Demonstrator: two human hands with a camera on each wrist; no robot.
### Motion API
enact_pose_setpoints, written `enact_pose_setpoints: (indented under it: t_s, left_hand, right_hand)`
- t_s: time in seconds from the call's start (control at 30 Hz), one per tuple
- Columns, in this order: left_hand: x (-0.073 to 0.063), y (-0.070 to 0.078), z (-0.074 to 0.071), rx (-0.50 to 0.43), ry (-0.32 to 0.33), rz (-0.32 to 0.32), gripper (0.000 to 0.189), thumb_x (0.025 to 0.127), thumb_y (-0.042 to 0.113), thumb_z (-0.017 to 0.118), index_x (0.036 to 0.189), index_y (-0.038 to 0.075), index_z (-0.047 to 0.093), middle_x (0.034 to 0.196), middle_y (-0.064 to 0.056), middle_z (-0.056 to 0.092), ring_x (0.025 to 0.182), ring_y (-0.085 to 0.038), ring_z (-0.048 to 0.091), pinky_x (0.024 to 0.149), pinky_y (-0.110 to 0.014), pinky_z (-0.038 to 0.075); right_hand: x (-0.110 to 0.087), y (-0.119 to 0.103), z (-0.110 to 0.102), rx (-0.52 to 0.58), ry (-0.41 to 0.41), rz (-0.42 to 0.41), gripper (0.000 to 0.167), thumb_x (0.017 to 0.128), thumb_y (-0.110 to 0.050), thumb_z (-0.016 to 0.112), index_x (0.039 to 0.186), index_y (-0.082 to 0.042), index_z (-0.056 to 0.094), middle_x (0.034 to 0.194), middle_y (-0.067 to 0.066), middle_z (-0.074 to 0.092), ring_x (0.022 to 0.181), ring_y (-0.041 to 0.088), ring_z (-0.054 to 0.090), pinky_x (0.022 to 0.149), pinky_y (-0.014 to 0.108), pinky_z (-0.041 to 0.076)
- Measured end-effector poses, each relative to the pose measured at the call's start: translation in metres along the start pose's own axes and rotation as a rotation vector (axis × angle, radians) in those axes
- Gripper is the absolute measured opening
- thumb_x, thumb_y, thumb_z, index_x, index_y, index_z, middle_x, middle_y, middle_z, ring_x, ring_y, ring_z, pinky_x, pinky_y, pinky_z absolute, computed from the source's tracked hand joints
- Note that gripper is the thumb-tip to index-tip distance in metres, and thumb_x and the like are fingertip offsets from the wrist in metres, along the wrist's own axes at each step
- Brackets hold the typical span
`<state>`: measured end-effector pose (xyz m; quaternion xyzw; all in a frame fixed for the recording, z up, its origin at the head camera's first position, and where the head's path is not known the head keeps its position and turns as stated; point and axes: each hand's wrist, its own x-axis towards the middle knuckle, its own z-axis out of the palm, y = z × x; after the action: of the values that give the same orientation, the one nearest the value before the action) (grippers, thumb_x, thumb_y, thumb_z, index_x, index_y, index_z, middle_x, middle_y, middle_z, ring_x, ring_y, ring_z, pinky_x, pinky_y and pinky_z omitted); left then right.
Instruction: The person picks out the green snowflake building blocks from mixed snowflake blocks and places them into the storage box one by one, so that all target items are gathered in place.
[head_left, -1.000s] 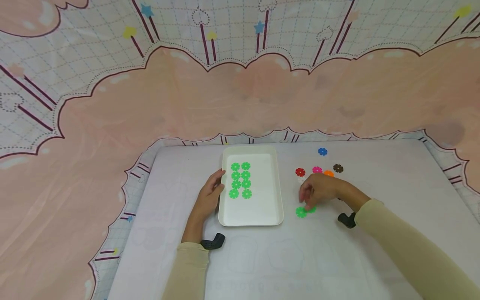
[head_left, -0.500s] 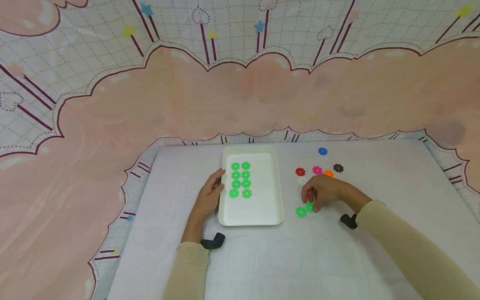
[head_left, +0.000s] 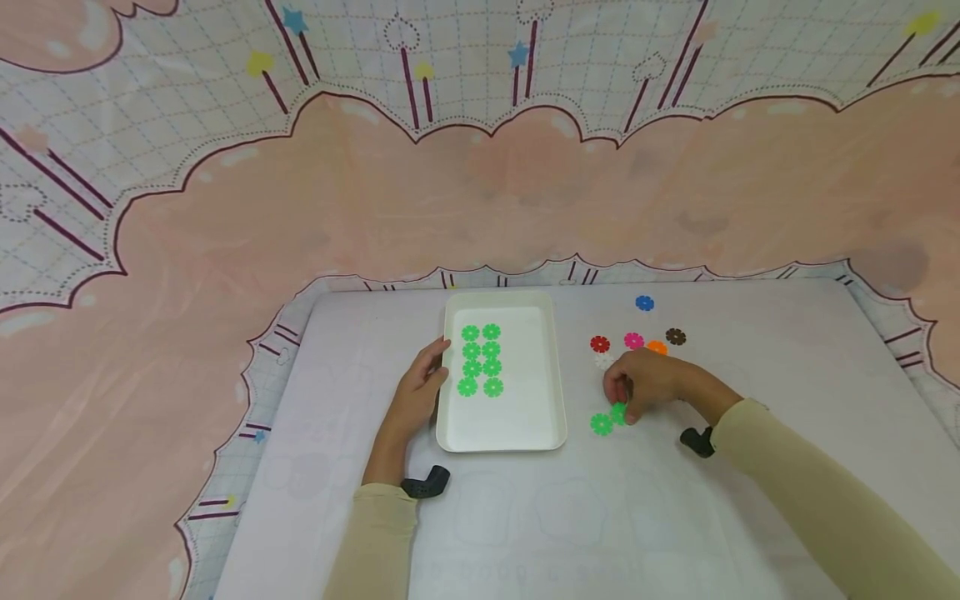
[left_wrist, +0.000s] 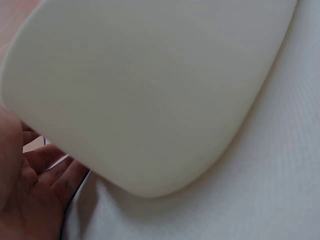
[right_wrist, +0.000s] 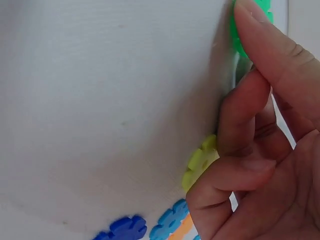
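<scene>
My left hand grips the left side of a white tray; in the left wrist view its fingers lie at the underside of the tray. Several green flower-shaped discs lie in two columns on the tray's left part. To the right of the tray, my right hand pinches a green flower-shaped disc between thumb and finger. That green disc stands partly behind the thumb in the right wrist view. Another green disc lies just left of it on the table.
Beyond the right hand lie loose discs: red, pink, orange, brown, white and blue. Yellow and dark blue discs show beneath the hand. A white cloth covers the table.
My right hand has shifted slightly right and taken a green disc between thumb and finger, tilting it. In the last half second it barely moves. The left hand and tray stay put.
</scene>
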<state>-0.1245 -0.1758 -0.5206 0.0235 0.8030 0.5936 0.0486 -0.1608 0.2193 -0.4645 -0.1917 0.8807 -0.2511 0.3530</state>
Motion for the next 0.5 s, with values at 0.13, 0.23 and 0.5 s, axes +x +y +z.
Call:
enact_pose_setpoints:
  t_s: [0.13, 0.23, 0.5]
  left_hand:
    - [0.0, 0.001, 0.0, -0.009, -0.005, 0.005, 0.046, 0.107, 0.014, 0.048, 0.153, 0.019, 0.047, 0.164, 0.008, 0.035, 0.15, -0.022, 0.039, 0.122, -0.049, 0.034]
    - [0.0, 0.001, 0.0, -0.012, -0.007, 0.005, 0.046, 0.107, 0.014, 0.048, 0.153, 0.019, 0.047, 0.165, 0.008, 0.035, 0.15, -0.022, 0.039, 0.122, -0.049, 0.035]
    - [0.001, -0.001, 0.0, 0.0, -0.005, -0.005, 0.046, 0.107, 0.015, 0.048, 0.153, 0.021, 0.047, 0.164, 0.009, 0.035, 0.15, -0.022, 0.039, 0.122, -0.048, 0.034]
  right_hand:
    - [-0.001, -0.001, -0.004, 0.003, -0.015, -0.016, 0.026, 0.073, -0.014, 0.092, 0.084, -0.018, 0.069, 0.083, 0.001, 0.063, 0.085, 0.02, 0.057, 0.073, 0.03, 0.053]
    - [-0.002, -0.001, -0.008, 0.011, -0.044, -0.024, 0.021, 0.077, -0.015, 0.089, 0.085, -0.018, 0.07, 0.084, 0.001, 0.063, 0.087, 0.02, 0.057, 0.074, 0.03, 0.053]
    - [-0.004, -0.001, -0.016, 0.031, -0.075, 0.007, 0.016, 0.082, -0.016, 0.085, 0.092, -0.02, 0.072, 0.088, 0.002, 0.063, 0.087, 0.021, 0.057, 0.073, 0.03, 0.052]
